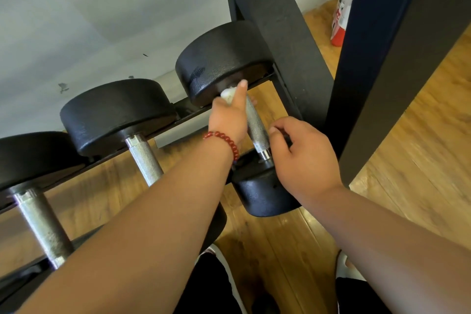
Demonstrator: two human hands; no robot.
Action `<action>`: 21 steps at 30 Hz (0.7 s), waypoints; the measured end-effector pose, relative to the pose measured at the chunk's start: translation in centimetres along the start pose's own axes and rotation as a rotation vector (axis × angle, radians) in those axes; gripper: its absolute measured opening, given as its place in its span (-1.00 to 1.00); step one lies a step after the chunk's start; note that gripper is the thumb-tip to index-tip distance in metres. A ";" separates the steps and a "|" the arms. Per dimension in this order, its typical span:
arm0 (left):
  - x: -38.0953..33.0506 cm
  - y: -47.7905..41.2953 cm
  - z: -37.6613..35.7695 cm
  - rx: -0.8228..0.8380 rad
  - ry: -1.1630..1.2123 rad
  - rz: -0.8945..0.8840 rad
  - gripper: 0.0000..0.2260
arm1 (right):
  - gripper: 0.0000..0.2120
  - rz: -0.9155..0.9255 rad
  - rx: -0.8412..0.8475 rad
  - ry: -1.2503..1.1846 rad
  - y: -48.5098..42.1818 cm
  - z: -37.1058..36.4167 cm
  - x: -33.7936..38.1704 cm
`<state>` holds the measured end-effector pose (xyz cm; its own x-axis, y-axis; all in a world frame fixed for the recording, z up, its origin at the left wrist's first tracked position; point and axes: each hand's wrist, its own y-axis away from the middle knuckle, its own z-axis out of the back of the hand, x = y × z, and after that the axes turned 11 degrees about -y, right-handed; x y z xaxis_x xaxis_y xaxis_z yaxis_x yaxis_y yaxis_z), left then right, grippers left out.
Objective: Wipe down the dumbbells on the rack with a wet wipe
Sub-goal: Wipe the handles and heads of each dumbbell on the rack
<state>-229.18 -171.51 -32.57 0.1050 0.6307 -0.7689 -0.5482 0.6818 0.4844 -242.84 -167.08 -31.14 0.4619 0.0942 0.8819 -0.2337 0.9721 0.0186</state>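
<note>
My left hand (229, 120) grasps the wipe (227, 95) and presses it on the far end of the handle (256, 125) of the rightmost dumbbell (221, 58), which lies on the rack (288, 33). My right hand (303, 155) curls over the handle's near end, apparently gripping it.

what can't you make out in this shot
Head view:
Most of the wet wipe, wrapped inside the left hand.
Fingers of the right hand, behind its own back; hold on the handle unclear.
The leftmost dumbbell, cut by the left edge.
Red container, behind the rack post.
</note>
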 end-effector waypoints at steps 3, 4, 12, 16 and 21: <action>1.2 1.6 -0.6 0.064 -0.083 -0.008 -0.48 | -0.82 -0.004 0.014 -0.003 0.0 0.0 0.0; 2.0 2.2 -0.7 0.089 -0.155 -0.030 -0.53 | -0.82 0.000 0.016 -0.004 0.1 0.0 0.0; 0.5 0.2 -0.2 0.069 0.022 -0.055 -0.58 | -0.83 0.004 -0.012 0.005 0.1 -0.1 0.0; 2.6 1.7 0.0 0.145 -0.269 -0.114 -0.55 | -0.84 0.021 -0.013 0.008 0.0 -0.2 -0.1; 1.2 -0.7 0.6 0.068 -0.003 -0.073 -0.37 | -0.83 0.017 -0.013 0.002 0.0 -0.2 -0.1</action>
<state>-228.20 -171.02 -33.58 0.1452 0.5795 -0.8019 -0.4812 0.7496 0.4545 -242.75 -167.05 -31.31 0.4599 0.1107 0.8811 -0.2303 0.9731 -0.0021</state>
